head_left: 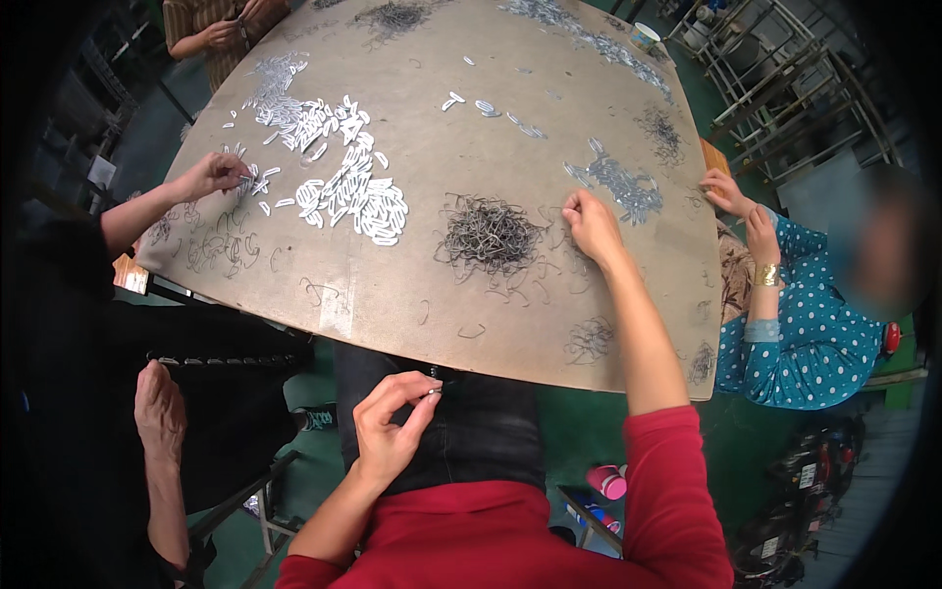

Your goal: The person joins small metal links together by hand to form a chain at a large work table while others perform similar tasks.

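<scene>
My left hand (391, 424) is held over my lap, just off the table's near edge. Its thumb and forefinger pinch a small dark metal piece (435, 373); the rest of that piece is hard to make out. My right hand (593, 228) reaches over the table with its fingers curled together, and whatever lies between the fingertips is hidden. To the left of it is a tangled heap of thin, dark bent wire pieces (489, 234). Beyond it lies a scatter of shiny silvery oval pieces (628, 185).
The large brown-topped table (392, 299) also bears a heap of white oval links (358, 191). At left a person's hand (211, 177) touches links, the other hand (159, 412) holding a dark strip (231, 360). Another person's hands (746, 211) rest at the right edge; someone stands far left.
</scene>
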